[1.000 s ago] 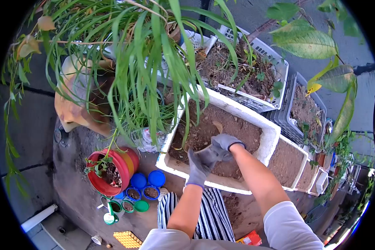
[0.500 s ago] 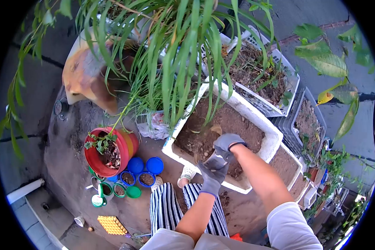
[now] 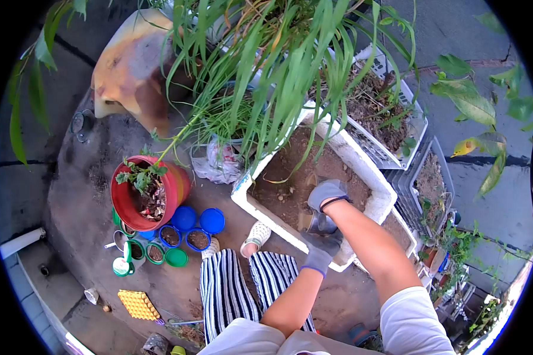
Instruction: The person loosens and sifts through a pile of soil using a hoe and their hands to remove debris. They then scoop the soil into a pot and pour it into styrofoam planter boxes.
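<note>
Soil (image 3: 277,190), brown, lumpy, in white foam box (image 3: 382,200); grip of left hand (image 3: 322,247), right hand (image 3: 327,194) unclear.

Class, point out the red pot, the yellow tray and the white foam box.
Red pot (image 3: 173,190), head view: outer side wall.
Yellow tray (image 3: 138,306), head view: middle of its bumpy surface.
White foam box (image 3: 383,201), head view: right-hand wall.

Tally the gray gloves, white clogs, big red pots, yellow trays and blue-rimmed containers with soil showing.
Gray gloves: 2
White clogs: 2
Big red pot: 1
Yellow tray: 1
Blue-rimmed containers with soil showing: 2
Total: 8
</note>
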{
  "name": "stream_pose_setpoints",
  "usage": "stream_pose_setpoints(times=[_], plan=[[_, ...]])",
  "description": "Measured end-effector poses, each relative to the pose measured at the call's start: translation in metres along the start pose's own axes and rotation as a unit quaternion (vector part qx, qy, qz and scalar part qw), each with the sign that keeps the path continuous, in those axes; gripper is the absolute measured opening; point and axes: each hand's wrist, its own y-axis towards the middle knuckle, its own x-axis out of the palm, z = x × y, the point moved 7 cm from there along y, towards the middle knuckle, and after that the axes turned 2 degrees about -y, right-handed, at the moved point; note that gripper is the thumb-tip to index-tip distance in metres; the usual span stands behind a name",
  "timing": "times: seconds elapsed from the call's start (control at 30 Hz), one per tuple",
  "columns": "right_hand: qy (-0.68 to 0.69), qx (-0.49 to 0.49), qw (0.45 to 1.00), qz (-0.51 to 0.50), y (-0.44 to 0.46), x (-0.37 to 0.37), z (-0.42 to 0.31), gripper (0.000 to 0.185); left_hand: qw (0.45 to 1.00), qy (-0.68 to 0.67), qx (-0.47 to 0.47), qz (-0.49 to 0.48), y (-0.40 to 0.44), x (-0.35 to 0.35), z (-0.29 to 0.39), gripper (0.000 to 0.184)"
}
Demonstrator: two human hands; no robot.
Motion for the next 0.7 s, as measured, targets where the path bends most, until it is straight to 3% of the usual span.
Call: stream_pose_setpoints(times=[0.1, 0.17, 0.23, 0.3, 0.37, 0.5, 0.57, 0.6, 0.63, 0.7], plan=[[-0.001, -0.017, 1.0, 0.011, -0.018, 0.0, 0.005, 0.037, 0.996, 0.011, -0.03, -0.079, -0.022, 0.009, -0.001, 0.094], [0.049, 0.064, 0.997, -0.009, -0.026, 0.019, 0.025, 0.036, 0.996, 0.025, -0.051, -0.063, -0.021, 0.001, -0.008, 0.089], [0.132, 0.124, 0.982, 0.046, -0.017, 0.056, 0.06, 0.038, 0.993, 0.062, -0.067, -0.077, -0.013, -0.007, -0.023, 0.087], [0.07, 0.156, 0.985, 0.007, -0.05, 0.071, 0.079, 0.04, 0.989, 0.094, -0.109, 0.04, -0.022, -0.035, -0.043, 0.084], [0.119, 0.16, 0.979, -0.029, -0.082, 0.086, 0.092, 0.043, 0.974, 0.127, -0.141, 0.127, -0.04, -0.06, -0.055, 0.082], [0.342, 0.244, 0.907, 0.019, -0.166, 0.128, 0.099, 0.052, 0.936, 0.314, -0.129, 0.095, -0.073, -0.063, -0.019, 0.072], [0.469, 0.323, 0.82, 0.06, -0.209, 0.186, 0.085, 0.056, 0.878, 0.443, -0.18, -0.016, -0.065, -0.081, 0.0, 0.071], [0.583, 0.356, 0.725, 0.091, -0.251, 0.187, 0.061, 0.051, 0.859, 0.469, -0.203, -0.019, -0.073, -0.089, 0.009, 0.066], [0.601, 0.375, 0.698, 0.102, -0.264, 0.221, 0.035, 0.051, 0.839, 0.497, -0.221, -0.015, -0.089, -0.096, 0.015, 0.066], [0.84, 0.32, 0.389, 0.203, -0.282, 0.294, -0.038, 0.046, 0.742, 0.648, -0.155, -0.074, -0.126, -0.102, 0.028, 0.062]])
